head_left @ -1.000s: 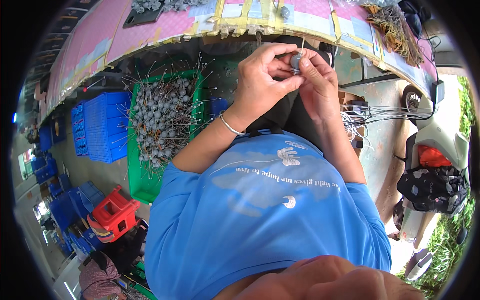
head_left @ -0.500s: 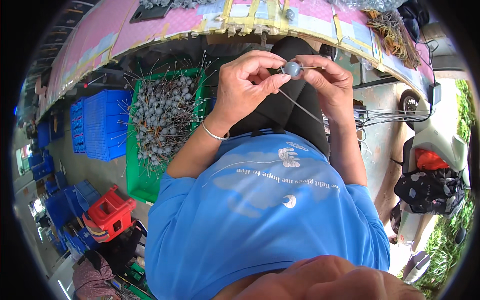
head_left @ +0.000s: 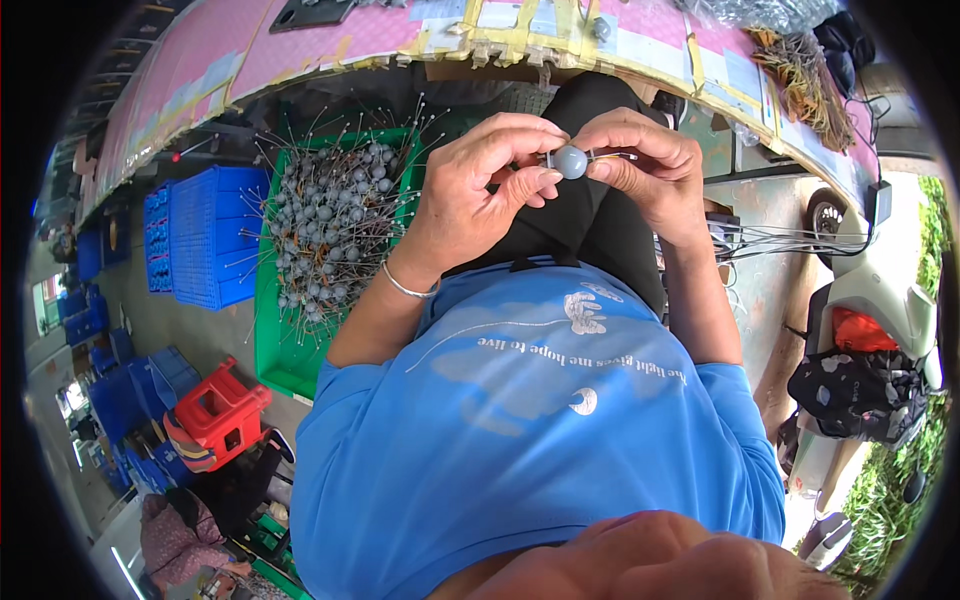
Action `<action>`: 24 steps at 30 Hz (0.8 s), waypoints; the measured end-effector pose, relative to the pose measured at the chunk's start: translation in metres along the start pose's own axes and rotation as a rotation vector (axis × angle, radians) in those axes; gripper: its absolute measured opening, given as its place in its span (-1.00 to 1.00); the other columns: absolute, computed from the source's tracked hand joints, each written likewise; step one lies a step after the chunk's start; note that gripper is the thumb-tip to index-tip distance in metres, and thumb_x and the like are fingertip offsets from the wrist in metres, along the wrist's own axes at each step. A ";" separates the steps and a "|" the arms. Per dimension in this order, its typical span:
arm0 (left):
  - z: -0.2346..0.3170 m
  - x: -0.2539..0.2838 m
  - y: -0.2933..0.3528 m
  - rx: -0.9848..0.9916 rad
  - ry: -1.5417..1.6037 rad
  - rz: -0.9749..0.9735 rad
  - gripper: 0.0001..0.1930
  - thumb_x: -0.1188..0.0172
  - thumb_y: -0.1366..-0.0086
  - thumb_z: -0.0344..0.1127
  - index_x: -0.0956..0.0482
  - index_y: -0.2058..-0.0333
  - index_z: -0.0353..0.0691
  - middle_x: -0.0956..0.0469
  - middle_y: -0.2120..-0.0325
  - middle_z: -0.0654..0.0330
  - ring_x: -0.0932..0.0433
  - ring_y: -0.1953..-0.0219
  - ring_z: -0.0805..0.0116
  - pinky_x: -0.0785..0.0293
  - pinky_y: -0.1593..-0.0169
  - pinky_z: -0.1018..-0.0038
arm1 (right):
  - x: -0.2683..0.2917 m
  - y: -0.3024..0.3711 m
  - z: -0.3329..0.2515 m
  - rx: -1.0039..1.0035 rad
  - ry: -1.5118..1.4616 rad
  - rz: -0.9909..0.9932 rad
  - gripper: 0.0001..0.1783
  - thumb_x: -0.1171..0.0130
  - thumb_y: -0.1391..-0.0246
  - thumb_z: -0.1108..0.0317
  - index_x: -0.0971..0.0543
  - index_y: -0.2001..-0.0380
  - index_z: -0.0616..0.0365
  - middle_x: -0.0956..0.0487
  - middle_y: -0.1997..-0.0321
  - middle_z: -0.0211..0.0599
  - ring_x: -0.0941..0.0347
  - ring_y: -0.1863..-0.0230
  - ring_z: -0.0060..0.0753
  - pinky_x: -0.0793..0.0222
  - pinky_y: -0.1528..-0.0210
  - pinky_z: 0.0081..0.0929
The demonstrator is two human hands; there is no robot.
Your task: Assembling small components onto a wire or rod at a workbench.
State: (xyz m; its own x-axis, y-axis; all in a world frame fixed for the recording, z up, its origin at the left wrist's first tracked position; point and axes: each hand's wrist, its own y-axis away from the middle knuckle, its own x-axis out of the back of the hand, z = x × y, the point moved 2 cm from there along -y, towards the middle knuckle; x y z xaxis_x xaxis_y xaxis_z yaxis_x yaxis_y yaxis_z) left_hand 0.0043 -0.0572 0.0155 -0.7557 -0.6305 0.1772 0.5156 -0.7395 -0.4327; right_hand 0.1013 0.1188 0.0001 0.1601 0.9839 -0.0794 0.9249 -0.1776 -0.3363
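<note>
Between my two hands, above my lap, is a smooth grey ball (head_left: 571, 162) with thin wire leads. My left hand (head_left: 470, 195) pinches at its left side, thumb below and index finger above. On the other side my right hand (head_left: 650, 165) is closed in a pinch at the ball's right edge, where thin leads with pale tips stick out past the thumb. The exact fingertip contact is partly hidden. Left of my left hand, a heap of similar grey balls on wires (head_left: 330, 225) fills a green crate (head_left: 285, 372).
A taped pink worktable (head_left: 380, 35) curves across the far side, with a bundle of brown wires (head_left: 805, 85) on it. Blue crates (head_left: 210, 240) stand beyond the green one. A red plastic stool (head_left: 222, 412) is at lower left, and a parked scooter (head_left: 880, 310) is at right.
Both hands have shifted slightly with the ball, which sits a little lower and further left. The long lead that slanted toward the lower right is no longer visible; pale lead tips show at right.
</note>
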 end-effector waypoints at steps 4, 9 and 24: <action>-0.008 0.008 -0.001 0.055 0.038 -0.007 -0.84 -0.24 -0.24 -0.53 -0.59 0.19 -0.38 -0.58 0.17 0.08 -0.64 0.38 0.44 -0.66 0.39 0.60 | 0.000 -0.002 0.017 -0.009 -0.136 0.013 -0.86 -0.25 -0.09 0.52 -0.64 0.25 0.30 -0.64 0.20 -0.09 -0.57 0.15 -0.33 -0.47 0.05 -0.44; -0.016 0.007 -0.001 -0.019 -0.003 0.068 -0.82 -0.29 -0.19 -0.55 -0.60 0.20 -0.38 -0.59 0.17 0.08 -0.63 0.42 0.48 -0.64 0.41 0.62 | 0.006 -0.002 0.020 -0.070 -0.198 0.135 -0.84 -0.11 -0.24 0.42 -0.60 0.23 0.29 -0.64 0.14 -0.01 -0.61 0.12 -0.27 -0.51 0.05 -0.40; 0.005 0.195 0.123 0.563 -0.865 0.367 -0.65 -0.33 -0.19 -0.41 -0.58 0.04 -0.32 -0.60 0.11 0.12 -0.63 0.17 0.35 -0.58 0.18 0.49 | 0.007 0.000 0.045 -0.310 -0.237 0.139 -0.75 -0.17 -0.17 0.52 -0.59 0.08 0.30 -0.65 0.10 -0.12 -0.63 0.18 -0.37 -0.55 0.11 -0.49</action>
State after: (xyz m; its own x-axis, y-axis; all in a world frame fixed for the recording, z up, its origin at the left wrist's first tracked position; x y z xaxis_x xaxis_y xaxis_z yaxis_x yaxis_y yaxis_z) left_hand -0.0779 -0.2723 0.0019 -0.0928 -0.6234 0.7764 0.9283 -0.3361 -0.1589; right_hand 0.0867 0.1247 -0.0429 0.2407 0.9128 -0.3299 0.9658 -0.2589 -0.0117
